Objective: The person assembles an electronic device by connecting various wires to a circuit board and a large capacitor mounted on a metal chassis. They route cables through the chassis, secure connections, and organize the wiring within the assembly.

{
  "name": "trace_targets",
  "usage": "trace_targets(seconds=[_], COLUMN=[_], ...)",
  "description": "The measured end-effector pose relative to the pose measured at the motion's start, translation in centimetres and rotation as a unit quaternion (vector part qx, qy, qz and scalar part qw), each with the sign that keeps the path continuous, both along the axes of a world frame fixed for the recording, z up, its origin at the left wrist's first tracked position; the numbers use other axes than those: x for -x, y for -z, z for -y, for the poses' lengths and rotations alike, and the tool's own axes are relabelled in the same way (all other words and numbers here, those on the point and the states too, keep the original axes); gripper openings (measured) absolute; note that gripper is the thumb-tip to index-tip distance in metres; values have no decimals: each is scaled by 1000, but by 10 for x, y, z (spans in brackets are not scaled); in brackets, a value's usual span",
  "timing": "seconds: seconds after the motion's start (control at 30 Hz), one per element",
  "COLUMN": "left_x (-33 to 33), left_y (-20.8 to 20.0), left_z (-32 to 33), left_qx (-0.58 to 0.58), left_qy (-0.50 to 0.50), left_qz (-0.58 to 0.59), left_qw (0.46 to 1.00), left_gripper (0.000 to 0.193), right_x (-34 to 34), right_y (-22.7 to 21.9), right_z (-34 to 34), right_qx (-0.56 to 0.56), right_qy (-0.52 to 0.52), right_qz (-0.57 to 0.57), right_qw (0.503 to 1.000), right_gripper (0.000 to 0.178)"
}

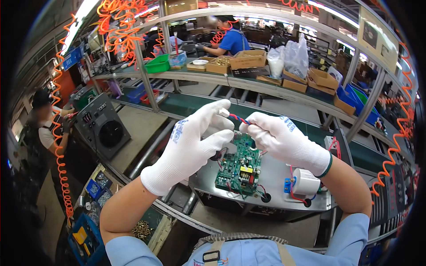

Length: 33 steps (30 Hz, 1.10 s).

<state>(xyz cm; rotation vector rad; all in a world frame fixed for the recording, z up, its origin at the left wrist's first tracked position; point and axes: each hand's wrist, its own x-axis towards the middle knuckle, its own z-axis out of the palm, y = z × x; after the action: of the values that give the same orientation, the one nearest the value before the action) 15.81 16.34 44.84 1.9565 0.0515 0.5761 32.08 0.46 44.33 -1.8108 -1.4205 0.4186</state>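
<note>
We seem to be getting a wire ready, and the next move likely calls for steady fingers. Mid-frame, our left hand [188, 144] is half open by the white plug [225, 113]; we cannot tell if it grips it. Twisted wires [238, 118] cross above the green board [242, 162]; our right hand [284, 137] pinches them.

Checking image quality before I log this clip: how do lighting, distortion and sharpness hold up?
Head view: ceiling light at upper left blown out to white; shelf edge bowed by the fisheye, corners falling to black; circuit board, left hand and right hand reasonably sharp; co-worker at far left softer, with the head blurred.
</note>
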Motion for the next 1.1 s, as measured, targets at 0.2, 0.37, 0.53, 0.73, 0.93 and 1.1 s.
trace_targets(seconds=[0.2,0.37,0.53,0.73,0.93,1.1], left_x=[-17,-62,-158,-285,-339,-370], left_y=[-5,-9,1,56,98,139], left_z=[-2,0,13,40,91,79], left_qx=[-63,-26,-307,-508,-328,-102], left_qy=[-47,-18,98,198,369,510], left_qz=[100,113,-16,-167,-289,-364], left_qw=[992,993,946,821,820,772], left_gripper=[17,18,25,29,46,62], right_x=[-14,-46,-75,-61,-84,-103], right_y=[-11,-35,-34,-6,28,54], right_z=[5,84,166,157,145,137], right_qx=[18,-16,-75,357,351,408], right_qy=[-22,149,326,209,185,125], right_qz=[-8,-94,280,516,549,486], right_qw=[1000,984,900,750,735,763], right_gripper=[23,23,17,7,9,13])
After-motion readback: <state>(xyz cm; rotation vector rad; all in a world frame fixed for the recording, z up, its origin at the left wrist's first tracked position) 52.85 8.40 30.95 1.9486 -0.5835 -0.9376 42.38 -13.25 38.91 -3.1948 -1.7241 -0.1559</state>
